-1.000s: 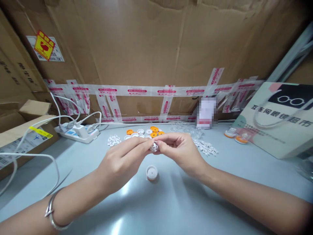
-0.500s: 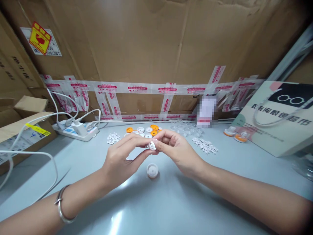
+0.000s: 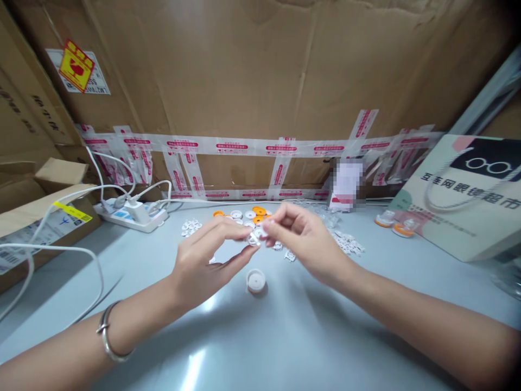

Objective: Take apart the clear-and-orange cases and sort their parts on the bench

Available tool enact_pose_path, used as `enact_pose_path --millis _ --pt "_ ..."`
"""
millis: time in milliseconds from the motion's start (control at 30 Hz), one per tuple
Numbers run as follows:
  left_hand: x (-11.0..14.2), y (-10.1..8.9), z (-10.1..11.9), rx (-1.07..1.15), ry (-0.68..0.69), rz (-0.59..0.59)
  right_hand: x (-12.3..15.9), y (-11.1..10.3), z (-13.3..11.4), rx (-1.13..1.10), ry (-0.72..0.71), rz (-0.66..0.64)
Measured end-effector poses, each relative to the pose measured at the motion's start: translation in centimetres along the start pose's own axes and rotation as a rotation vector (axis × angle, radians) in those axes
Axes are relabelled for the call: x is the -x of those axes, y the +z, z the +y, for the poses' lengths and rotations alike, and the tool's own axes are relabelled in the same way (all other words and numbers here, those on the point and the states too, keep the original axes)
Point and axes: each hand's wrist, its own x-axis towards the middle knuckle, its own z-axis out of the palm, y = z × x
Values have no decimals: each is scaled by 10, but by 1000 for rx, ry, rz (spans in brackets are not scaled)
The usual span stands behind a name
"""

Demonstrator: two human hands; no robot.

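Observation:
Between the thumb and fingertips of my left hand (image 3: pixel 205 260) is a small white plastic part (image 3: pixel 254 239), held above the table. My right hand (image 3: pixel 307 239) sits just beside it, thumb and forefinger pinched together and slightly blurred. Whether something tiny is in that pinch is hidden. Below the hands, a round white cap with an orange base (image 3: pixel 256 281) lies on the table. Behind my fingers is a group of orange caps (image 3: pixel 259 210) and white caps (image 3: pixel 236 215), partly covered by the hands.
Small white pieces (image 3: pixel 190 227) lie at left, and flat white pieces (image 3: pixel 348 243) at right. Clear plastic parts (image 3: pixel 329 217) sit behind my right hand. A power strip (image 3: pixel 138 214) with cables, an open carton (image 3: pixel 49 217), a paper bag (image 3: pixel 459 201) and two orange-based assemblies (image 3: pixel 404 228) surround the area.
My right fingertips have drawn back slightly up and right from the white part, which stays in my left hand. The whole view has shifted a little.

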Motion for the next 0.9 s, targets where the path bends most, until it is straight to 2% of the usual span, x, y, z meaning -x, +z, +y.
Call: enact_pose_path --millis 67,133,233,367,433,600,733,833,900 --pt "0 -2 -3 -7 -3 14 -9 -11 0 30 -27 77" --pt "1 -2 -6 9 -56 -13 -21 -28 2 122 -22 60" --pt "6 2 -11 100 -228 -76 -39 -56 10 414 83 -129" --pt "14 11 -11 232 -441 -80 -50 -82 29 780 271 -458" --pt "15 14 -9 288 -514 -76 -51 -85 36 886 328 -538" --pt "15 16 -8 378 -614 -71 -49 -80 38 1065 359 -541" --pt "16 17 -10 407 -642 -48 -49 -86 33 1140 353 -579" --pt "17 19 -9 470 -728 -49 -48 -89 24 1182 337 -562" --pt "17 19 -6 514 -770 -58 -44 -85 14 1132 294 -543"
